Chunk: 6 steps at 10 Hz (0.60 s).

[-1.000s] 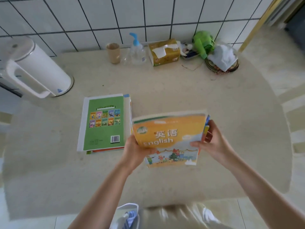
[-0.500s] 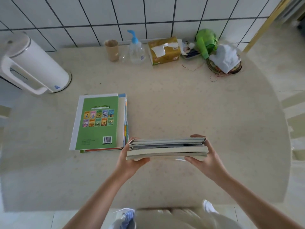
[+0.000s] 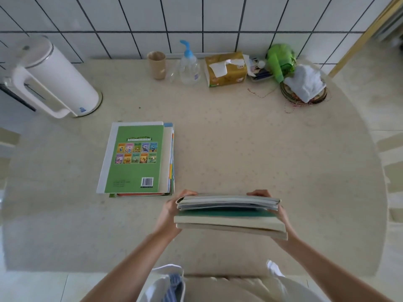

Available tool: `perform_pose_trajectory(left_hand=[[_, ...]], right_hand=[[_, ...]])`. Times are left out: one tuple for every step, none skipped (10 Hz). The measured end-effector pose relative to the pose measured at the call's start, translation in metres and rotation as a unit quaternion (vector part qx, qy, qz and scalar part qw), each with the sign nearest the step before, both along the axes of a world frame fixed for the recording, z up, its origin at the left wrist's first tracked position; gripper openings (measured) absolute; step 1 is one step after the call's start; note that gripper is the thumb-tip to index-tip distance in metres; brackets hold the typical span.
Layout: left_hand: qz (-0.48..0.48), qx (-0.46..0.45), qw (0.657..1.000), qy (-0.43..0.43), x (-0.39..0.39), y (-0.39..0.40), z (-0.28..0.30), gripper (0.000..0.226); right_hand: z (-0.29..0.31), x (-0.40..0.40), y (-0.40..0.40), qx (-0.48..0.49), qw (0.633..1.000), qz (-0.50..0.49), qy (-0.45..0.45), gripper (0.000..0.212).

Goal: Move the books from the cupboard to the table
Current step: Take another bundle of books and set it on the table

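Note:
I hold a stack of several books (image 3: 230, 215) flat between both hands, its page edges and spines facing me, just above the near part of the beige table (image 3: 250, 149). My left hand (image 3: 172, 211) grips its left end and my right hand (image 3: 281, 211) its right end, mostly hidden behind the stack. A second pile of books (image 3: 137, 158), topped by a green back cover with a barcode, lies flat on the table to the left of the held stack.
A white kettle (image 3: 52, 77) stands at the back left. Along the tiled wall sit a brown cup (image 3: 156, 65), a pump bottle (image 3: 189, 65), a tissue box (image 3: 225, 68), a green object (image 3: 280, 59) and a white cloth on a round mat (image 3: 304, 83).
The held stack has tipped from cover facing me to lying flat, edges towards me. It has come a little nearer to me and to the right, with the pile on the table unmoved.

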<state>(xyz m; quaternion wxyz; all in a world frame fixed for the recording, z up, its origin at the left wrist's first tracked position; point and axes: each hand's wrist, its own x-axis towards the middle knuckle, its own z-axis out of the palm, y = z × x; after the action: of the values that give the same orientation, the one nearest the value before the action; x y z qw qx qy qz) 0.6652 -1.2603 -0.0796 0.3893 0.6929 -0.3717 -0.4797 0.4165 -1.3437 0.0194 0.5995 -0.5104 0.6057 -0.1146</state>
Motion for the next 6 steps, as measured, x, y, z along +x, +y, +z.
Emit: perform_pose_trajectory(left_hand=[[-0.043,0.006,0.997,-0.061,0.009,0.000,-0.007,0.052],[-0.042,-0.014,0.995,-0.091,0.013,-0.002,0.006,0.060],[-0.044,-0.009,0.991,-0.123,0.024,0.001,0.031,0.068],[-0.007,-0.018,0.993,-0.119,0.039,0.002,0.054,0.070],[0.066,-0.029,0.995,-0.063,0.056,0.005,0.076,0.072],[0.110,-0.056,0.992,0.015,0.076,0.007,0.093,0.074]], right_hand=[[-0.092,-0.024,-0.009,-0.098,0.988,0.111,0.054,0.045],[-0.086,-0.021,-0.020,-0.153,0.982,0.085,0.076,0.025],[-0.057,-0.004,-0.031,-0.168,0.981,0.086,0.042,0.043],[-0.034,0.014,-0.039,-0.147,0.985,0.083,-0.041,0.064],[-0.006,0.045,-0.045,-0.122,0.981,0.097,-0.113,0.063],[0.009,0.079,-0.054,-0.035,0.981,0.113,-0.153,0.069]])
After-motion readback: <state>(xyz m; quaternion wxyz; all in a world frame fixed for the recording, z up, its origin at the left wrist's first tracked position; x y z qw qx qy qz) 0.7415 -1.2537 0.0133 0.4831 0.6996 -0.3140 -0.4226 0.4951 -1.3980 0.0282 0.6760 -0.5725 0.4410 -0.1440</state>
